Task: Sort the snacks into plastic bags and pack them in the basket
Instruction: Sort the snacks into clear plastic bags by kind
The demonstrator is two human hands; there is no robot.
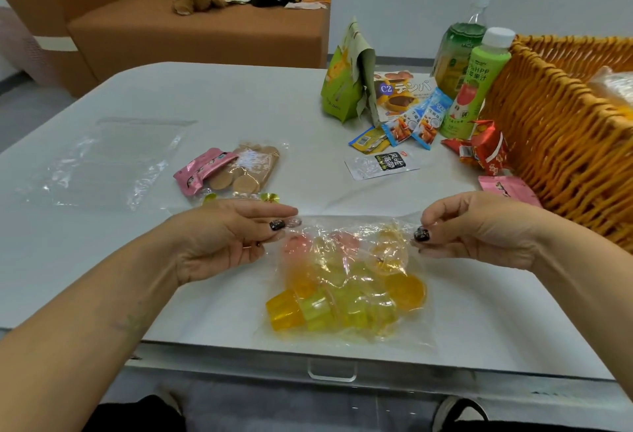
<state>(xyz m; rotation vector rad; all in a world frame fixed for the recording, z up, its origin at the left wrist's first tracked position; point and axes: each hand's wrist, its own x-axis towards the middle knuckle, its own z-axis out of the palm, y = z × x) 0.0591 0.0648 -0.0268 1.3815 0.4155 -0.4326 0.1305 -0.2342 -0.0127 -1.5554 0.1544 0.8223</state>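
A: Where is the bag right now?

B: Lower centre of the frame. The clear plastic bag of jelly cups (346, 281) lies on the white table (171, 95) near its front edge, mouth toward the top of the frame. The left hand (222, 239) pinches the mouth's left corner between thumb and forefinger, the other fingers loosely extended. The right hand (479, 229) pinches the right corner the same way, its remaining fingers curled under.

A: So she's sealing it?

B: That's my reading: the mouth is drawn taut between the 2 pinches, probably to close it. The wicker basket (555, 130) stands at the right edge of the frame, well apart from the bag.

A: What could go wrong?

B: The bag is stuffed, and the orange jelly cup (282, 311) at lower left bulges against the film. If the mouth isn't closed along its whole width, lifting by the corners could let cups slide out. Thin film pinched only at the corners may also stretch or slip from the fingertips.

A: Anything in the way?

B: A second bag with round biscuits and a pink packet (202, 169) lies just above the left hand, and an empty clear bag (113, 161) is at middle left. Loose sachets and 2 green bottles (476, 82) crowd the table beside the basket; a careless swing to the right could knock them.
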